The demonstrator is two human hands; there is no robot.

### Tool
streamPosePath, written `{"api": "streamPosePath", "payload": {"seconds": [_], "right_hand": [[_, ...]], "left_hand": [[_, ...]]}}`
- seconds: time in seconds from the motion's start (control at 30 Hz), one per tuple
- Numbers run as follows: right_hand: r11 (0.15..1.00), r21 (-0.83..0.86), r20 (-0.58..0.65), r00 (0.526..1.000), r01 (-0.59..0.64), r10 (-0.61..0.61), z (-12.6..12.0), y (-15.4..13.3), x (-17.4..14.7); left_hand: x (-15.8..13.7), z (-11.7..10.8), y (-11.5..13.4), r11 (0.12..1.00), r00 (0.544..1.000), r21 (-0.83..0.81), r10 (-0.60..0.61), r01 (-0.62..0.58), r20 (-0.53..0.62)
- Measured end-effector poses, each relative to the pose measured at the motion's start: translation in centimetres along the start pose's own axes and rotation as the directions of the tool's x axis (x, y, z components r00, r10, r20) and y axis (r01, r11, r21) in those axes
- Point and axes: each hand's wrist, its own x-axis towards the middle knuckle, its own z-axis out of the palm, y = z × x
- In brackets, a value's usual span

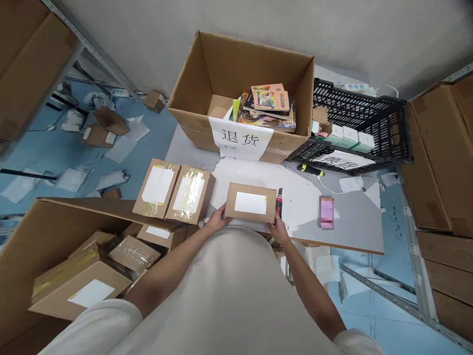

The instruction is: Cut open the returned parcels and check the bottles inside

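A small brown cardboard box [251, 190] with a white label on top is held between my two hands at the table's front edge. My left hand [218, 218] grips its lower left corner, and my right hand [279, 229] grips the lower right corner. Just right of the box lies a red and black utility knife [279, 203], close to my right fingers. To the left stand two taped cardboard boxes [189, 193] with white labels, side by side.
Behind is a large open carton [192, 123] holding books [271, 101]. A black plastic crate [401, 133] with small white boxes stands to its right. A big carton of parcels [22, 256] is at lower left. Shelving with boxes [430, 167] borders the right.
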Motion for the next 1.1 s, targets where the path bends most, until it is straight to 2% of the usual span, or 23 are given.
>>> {"api": "streamPosePath", "payload": {"seconds": [0.13, 0.23, 0.33, 0.43, 0.53, 0.63, 0.73, 0.8, 0.87, 0.93, 1.0, 1.1], "right_hand": [[0.996, 0.083, -0.094, 0.996, 0.016, -0.008, -1.2, -1.4, 0.3], [0.995, 0.098, -0.129, 0.992, 0.021, -0.008, -2.0, -2.4, 1.1], [0.995, 0.098, -0.140, 0.990, -0.004, 0.017, -2.1, -3.0, 2.0], [0.993, 0.118, -0.098, 0.995, 0.003, 0.009, -2.4, -2.7, 2.2], [0.992, -0.052, -0.199, 0.974, -0.117, 0.104, -2.9, -2.0, 2.3], [0.920, -0.241, -0.346, 0.913, -0.308, 0.215, -3.0, -1.1, 2.7], [0.871, -0.291, -0.360, 0.889, -0.396, 0.284, -2.4, -0.5, 3.4], [0.844, -0.306, -0.362, 0.874, -0.440, 0.324, -2.0, -0.4, 3.9], [0.836, -0.308, -0.357, 0.870, -0.454, 0.341, -2.2, -0.6, 4.4], [0.845, -0.303, -0.348, 0.877, -0.440, 0.332, -3.0, -1.4, 4.6], [0.883, -0.262, -0.370, 0.886, -0.389, 0.281, -4.2, -2.7, 4.5], [0.975, -0.170, -0.385, 0.920, -0.143, 0.068, -5.8, -6.2, 4.0]], "left_hand": [[0.0, -1.2, 2.4, 0.999, 0.997, -0.013, 0.028, -0.029, -0.065], [0.4, -1.9, 4.0, 0.998, 0.990, 0.038, 0.057, -0.053, -0.127], [1.1, -2.0, 4.8, 0.997, 0.989, 0.056, 0.069, -0.061, -0.134], [1.3, -1.9, 4.7, 0.998, 0.991, 0.042, 0.057, -0.052, -0.125], [1.1, -1.8, 4.5, 0.999, 0.990, 0.029, 0.027, -0.023, -0.141], [0.9, -1.6, 4.5, 1.000, 0.989, 0.006, -0.008, 0.009, -0.146], [0.6, -1.5, 4.8, 0.995, 0.981, 0.097, 0.020, -0.002, -0.192], [0.3, -1.3, 5.0, 0.964, 0.949, 0.251, 0.152, -0.082, -0.276], [-0.1, -1.0, 5.2, 0.880, 0.884, 0.427, 0.357, -0.210, -0.301], [-0.2, -0.6, 5.4, 0.753, 0.822, 0.549, 0.536, -0.362, -0.192], [-0.1, 0.0, 5.3, 0.631, 0.771, 0.586, 0.636, -0.508, -0.016], [0.5, 0.8, 4.8, 0.528, 0.710, 0.565, 0.687, -0.634, 0.154]]}}
